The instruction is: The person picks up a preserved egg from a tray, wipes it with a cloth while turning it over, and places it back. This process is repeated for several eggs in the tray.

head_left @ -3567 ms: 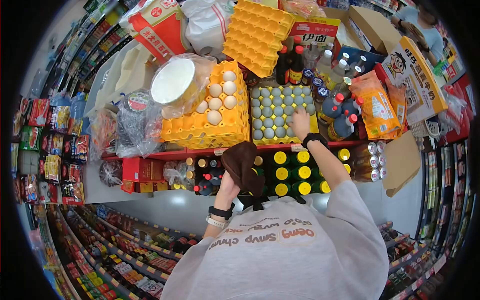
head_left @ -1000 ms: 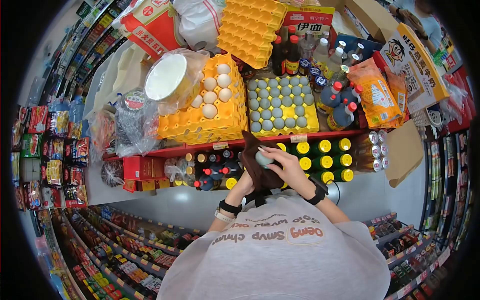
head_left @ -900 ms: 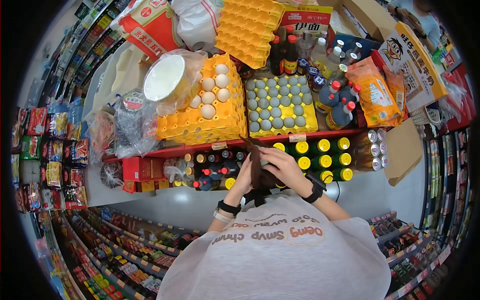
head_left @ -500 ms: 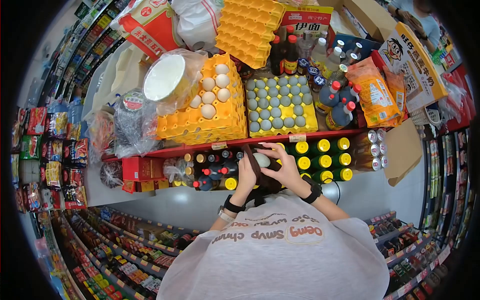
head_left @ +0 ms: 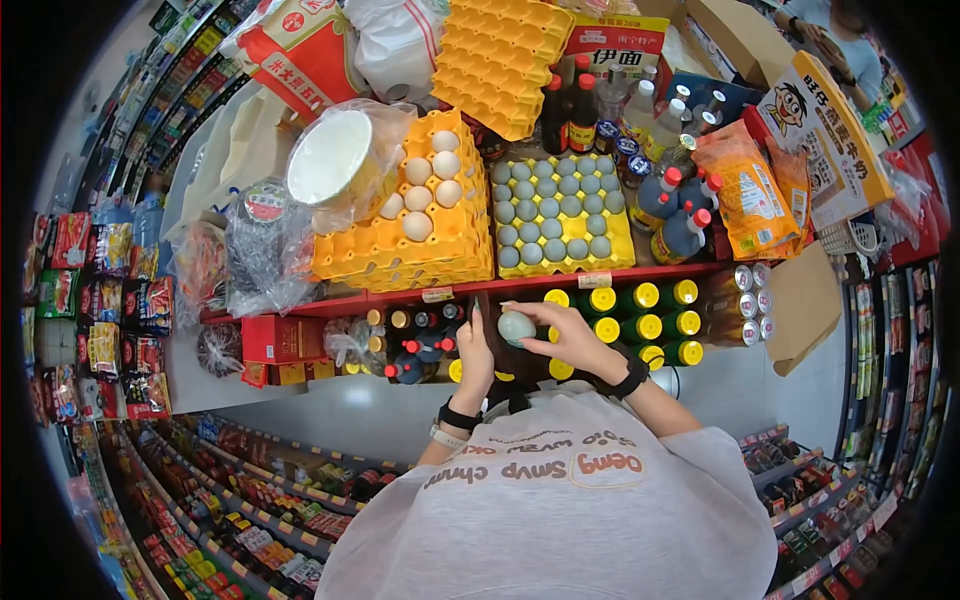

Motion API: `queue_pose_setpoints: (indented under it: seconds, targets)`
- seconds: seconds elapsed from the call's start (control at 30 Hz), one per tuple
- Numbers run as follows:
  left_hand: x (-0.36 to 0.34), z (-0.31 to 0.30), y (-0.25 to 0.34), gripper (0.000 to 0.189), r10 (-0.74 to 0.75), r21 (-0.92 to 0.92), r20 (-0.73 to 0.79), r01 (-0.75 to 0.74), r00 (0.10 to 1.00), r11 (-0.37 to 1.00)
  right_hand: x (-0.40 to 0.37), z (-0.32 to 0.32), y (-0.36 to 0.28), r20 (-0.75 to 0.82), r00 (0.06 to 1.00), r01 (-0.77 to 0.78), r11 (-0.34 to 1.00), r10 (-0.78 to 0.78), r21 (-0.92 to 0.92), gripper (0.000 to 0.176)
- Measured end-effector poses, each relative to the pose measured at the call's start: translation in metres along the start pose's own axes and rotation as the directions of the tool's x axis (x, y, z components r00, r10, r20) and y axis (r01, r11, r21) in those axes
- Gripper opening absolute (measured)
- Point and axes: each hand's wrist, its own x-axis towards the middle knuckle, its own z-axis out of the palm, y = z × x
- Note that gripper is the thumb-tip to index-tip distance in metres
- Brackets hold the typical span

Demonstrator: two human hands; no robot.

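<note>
From the head camera, a table (head_left: 680,271) with a red front edge is packed with things. Near its front sits a yellow tray (head_left: 562,267) of blue-gray eggs (head_left: 552,249), and a few of its cups show bare yellow. Just to the left is a pile of orange trays (head_left: 400,272) with white eggs (head_left: 417,227) on top. A big white tub (head_left: 330,158) in clear plastic leans there too. To the right of the yellow tray stand blue bottles (head_left: 680,237) with red tops, and past them are orange bags (head_left: 745,195). Under the table edge are bottles with yellow caps (head_left: 603,300), and the right hand (head_left: 572,338) hides some of them. Cans (head_left: 740,305) stand farther right, and a red box (head_left: 285,340) is well to the left.

The picked-up egg (head_left: 516,328) is between the two hands, in front of the table and over a brown cloth (head_left: 508,365). The right hand pinches it, with fingers on top and the thumb lower down. The left hand (head_left: 474,352) has its fingers together, gripping the cloth. The egg looks almost round from here, so I can't tell which way its long side or its pointy end goes.
</note>
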Motion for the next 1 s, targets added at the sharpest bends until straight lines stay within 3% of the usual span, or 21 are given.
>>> queue_pose_setpoints:
  seconds: [0.03, 0.07, 0.13, 0.23, 0.27, 0.33, 0.4, 0.43, 0.57, 0.67, 0.8, 0.87, 1.0]
  targets:
    - [0.001, 0.000, 0.002, 0.038, 0.009, -0.037, -0.011, -0.010, 1.000, 0.999, 0.001, -0.002, 0.006, -0.007, 1.000, -0.018, 0.981, 0.020, 0.193, 0.057]
    - [0.001, 0.000, 0.005, 0.038, 0.011, -0.041, -0.012, -0.011, 1.000, 0.999, 0.002, -0.006, 0.010, -0.068, 0.997, -0.008, 0.963, 0.027, 0.271, 0.056]
    - [0.002, -0.003, 0.014, 0.038, -0.021, -0.091, -0.039, 0.017, 0.999, 0.996, 0.009, -0.018, 0.033, -0.193, 0.977, -0.041, 0.966, 0.093, 0.256, 0.051]
    - [0.002, -0.008, 0.018, 0.038, -0.030, -0.108, -0.072, 0.022, 0.997, 0.994, 0.035, -0.052, 0.078, -0.361, 0.923, 0.051, 0.971, -0.135, -0.233, 0.045]
    - [0.000, -0.008, 0.022, 0.039, -0.039, -0.103, -0.087, 0.030, 0.995, 0.994, 0.041, -0.062, 0.087, -0.430, 0.897, -0.047, 0.947, -0.099, -0.318, 0.038]
    - [0.001, -0.014, 0.015, 0.039, -0.045, -0.091, -0.089, 0.037, 0.995, 0.995, 0.056, -0.080, 0.118, -0.465, 0.879, -0.074, 0.933, -0.107, -0.353, 0.034]
    - [0.002, -0.020, 0.006, 0.039, -0.049, -0.083, -0.096, 0.041, 0.994, 0.996, 0.070, -0.089, 0.144, -0.586, 0.802, -0.134, 0.924, -0.111, -0.358, 0.034]
    - [0.001, -0.022, 0.002, 0.040, -0.029, -0.063, -0.116, 0.021, 0.993, 0.998, 0.073, -0.091, 0.148, -0.607, 0.794, -0.235, 0.904, -0.034, -0.357, 0.037]
    - [0.001, -0.027, -0.004, 0.042, 0.007, -0.021, -0.186, -0.011, 0.983, 1.000, 0.085, -0.090, 0.170, -0.580, 0.815, -0.320, 0.841, 0.010, -0.435, 0.036]
    - [-0.001, -0.033, 0.002, 0.041, -0.058, -0.078, -0.161, 0.046, 0.985, 0.996, 0.088, -0.087, 0.160, -0.544, 0.838, -0.310, 0.800, -0.025, -0.514, 0.032]
    - [0.004, -0.037, 0.010, 0.038, -0.028, -0.120, -0.186, 0.006, 0.982, 0.993, 0.090, -0.085, 0.163, -0.558, 0.829, -0.330, 0.767, -0.044, -0.550, 0.032]
    - [0.005, -0.038, 0.013, 0.039, -0.013, -0.154, -0.176, -0.015, 0.984, 0.988, 0.089, -0.085, 0.168, -0.481, 0.866, -0.274, 0.672, -0.139, -0.688, 0.033]
    - [0.005, -0.040, 0.019, 0.038, -0.052, -0.189, -0.211, 0.011, 0.976, 0.982, 0.085, -0.090, 0.163, -0.483, 0.868, -0.307, 0.641, -0.114, -0.703, 0.028]
